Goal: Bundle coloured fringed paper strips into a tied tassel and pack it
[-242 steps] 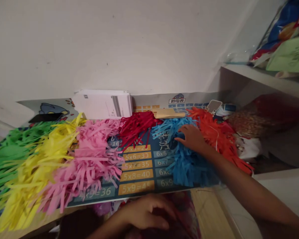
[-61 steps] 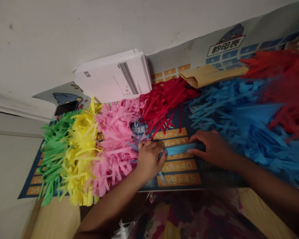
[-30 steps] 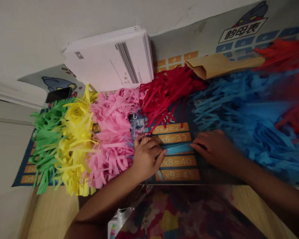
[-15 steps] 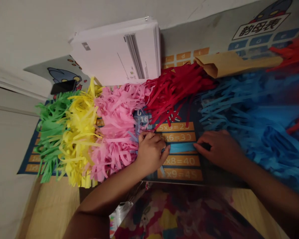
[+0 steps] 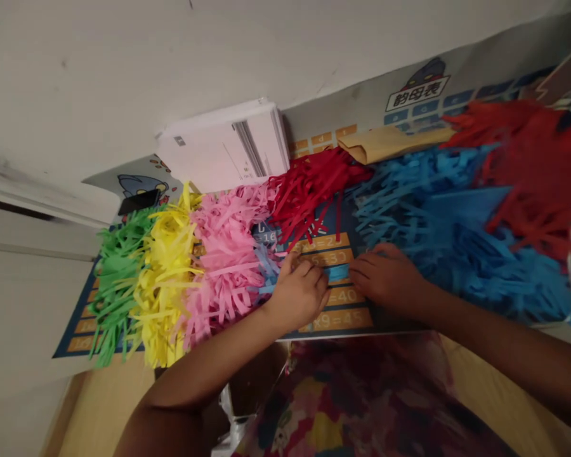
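Observation:
A short piece of a flat blue strip [image 5: 337, 273] shows between my hands, over the printed times-table mat. My left hand [image 5: 301, 289] is on its left end with the fingers bent and close together. On the right end lies my right hand [image 5: 385, 279], its fingers curled over and hiding that part. Left of my left hand is light-blue fringe [image 5: 265, 263], which borders a bunch of pink fringe [image 5: 226, 254]. A large heap of blue fringe [image 5: 476, 273] lies just beyond my right hand.
Yellow fringe [image 5: 169, 273] and green fringe [image 5: 121, 273] lie at the left. Dark red fringe [image 5: 314, 190] is behind my hands, and brighter red fringe [image 5: 542, 178] at the right. A white stack with a barcode [image 5: 228, 146] and a brown paper envelope [image 5: 394, 145] stand along the wall.
My hands have come closer together, so less of the blue strip shows between them. The right hand has moved left and its fingers now cover the strip's end. The view has shifted.

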`<move>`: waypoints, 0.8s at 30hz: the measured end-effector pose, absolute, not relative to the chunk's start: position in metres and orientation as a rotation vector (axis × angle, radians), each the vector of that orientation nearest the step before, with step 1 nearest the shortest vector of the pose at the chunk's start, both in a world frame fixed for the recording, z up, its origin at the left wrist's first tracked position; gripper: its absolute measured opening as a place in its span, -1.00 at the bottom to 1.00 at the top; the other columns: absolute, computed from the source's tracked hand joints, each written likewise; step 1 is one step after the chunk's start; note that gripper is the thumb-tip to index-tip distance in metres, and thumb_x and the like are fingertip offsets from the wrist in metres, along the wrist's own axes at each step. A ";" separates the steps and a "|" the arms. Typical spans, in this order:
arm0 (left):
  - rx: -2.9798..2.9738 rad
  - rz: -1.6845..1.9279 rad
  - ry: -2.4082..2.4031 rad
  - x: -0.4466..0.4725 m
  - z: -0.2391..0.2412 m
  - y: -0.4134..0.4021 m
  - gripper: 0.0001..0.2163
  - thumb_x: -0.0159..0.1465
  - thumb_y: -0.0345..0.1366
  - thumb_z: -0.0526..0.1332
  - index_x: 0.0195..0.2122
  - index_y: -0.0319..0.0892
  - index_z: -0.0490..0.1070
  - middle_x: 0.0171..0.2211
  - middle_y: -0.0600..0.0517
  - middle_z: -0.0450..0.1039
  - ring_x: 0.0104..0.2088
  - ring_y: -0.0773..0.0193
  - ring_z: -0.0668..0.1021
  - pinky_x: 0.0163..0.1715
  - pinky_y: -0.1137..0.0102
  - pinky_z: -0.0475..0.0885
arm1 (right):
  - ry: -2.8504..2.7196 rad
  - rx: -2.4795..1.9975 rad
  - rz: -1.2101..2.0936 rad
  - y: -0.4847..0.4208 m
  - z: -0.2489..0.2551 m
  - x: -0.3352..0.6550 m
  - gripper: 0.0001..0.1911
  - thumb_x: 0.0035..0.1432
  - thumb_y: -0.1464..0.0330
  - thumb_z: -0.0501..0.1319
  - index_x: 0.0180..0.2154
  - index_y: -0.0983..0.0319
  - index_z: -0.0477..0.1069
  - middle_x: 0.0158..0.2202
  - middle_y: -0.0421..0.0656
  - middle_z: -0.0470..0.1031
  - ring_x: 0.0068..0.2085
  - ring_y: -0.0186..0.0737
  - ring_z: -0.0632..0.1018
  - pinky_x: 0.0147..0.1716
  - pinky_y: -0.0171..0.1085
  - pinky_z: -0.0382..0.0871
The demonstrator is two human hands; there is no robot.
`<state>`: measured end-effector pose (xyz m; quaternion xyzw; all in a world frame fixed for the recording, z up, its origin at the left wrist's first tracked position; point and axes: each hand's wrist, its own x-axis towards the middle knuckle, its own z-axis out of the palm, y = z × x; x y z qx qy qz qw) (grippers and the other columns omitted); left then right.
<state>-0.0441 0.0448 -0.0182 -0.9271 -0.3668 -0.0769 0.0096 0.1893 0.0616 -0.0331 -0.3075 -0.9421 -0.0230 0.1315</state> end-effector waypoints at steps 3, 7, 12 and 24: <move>-2.825 -0.271 -1.181 -0.039 -0.019 0.048 -0.78 0.40 -0.24 0.12 -0.27 -0.19 0.52 -0.34 -0.04 0.56 -0.18 0.09 0.50 0.13 -0.09 0.14 | -2.659 -0.917 -0.076 0.068 -0.037 0.190 -0.80 0.28 0.50 0.12 -0.37 0.23 0.45 -0.37 -0.16 0.55 -0.27 -0.18 0.43 -0.14 -0.10 0.06; -2.787 -0.330 -1.195 -0.039 -0.022 0.048 -0.85 0.38 -0.33 0.15 -0.31 -0.13 0.50 -0.37 0.04 0.57 -0.17 0.13 0.51 0.15 -0.07 0.11 | -2.582 -1.038 -0.096 0.065 -0.030 0.181 -0.84 0.29 0.47 0.13 -0.30 0.21 0.46 -0.26 -0.14 0.57 -0.14 -0.12 0.43 -0.12 -0.09 0.05; -2.743 -0.368 -1.139 -0.050 -0.030 0.041 -0.89 0.37 -0.36 0.20 -0.22 -0.08 0.52 -0.35 0.07 0.58 -0.16 0.15 0.51 0.15 -0.01 0.12 | -2.636 -0.954 -0.145 0.057 -0.037 0.173 -0.78 0.28 0.53 0.13 -0.39 0.21 0.46 -0.37 -0.14 0.52 -0.24 -0.14 0.40 -0.17 -0.11 0.06; -2.853 -0.778 -1.644 -0.072 -0.036 0.041 -0.85 0.33 -0.21 0.26 -0.35 -0.10 0.56 -0.35 0.02 0.59 -0.23 0.19 0.55 -0.07 0.17 0.25 | -2.436 -1.266 0.524 0.076 -0.057 0.215 -0.80 0.31 0.29 0.22 -0.34 0.15 0.57 -0.32 -0.19 0.57 -0.24 -0.18 0.50 -0.25 -0.19 0.07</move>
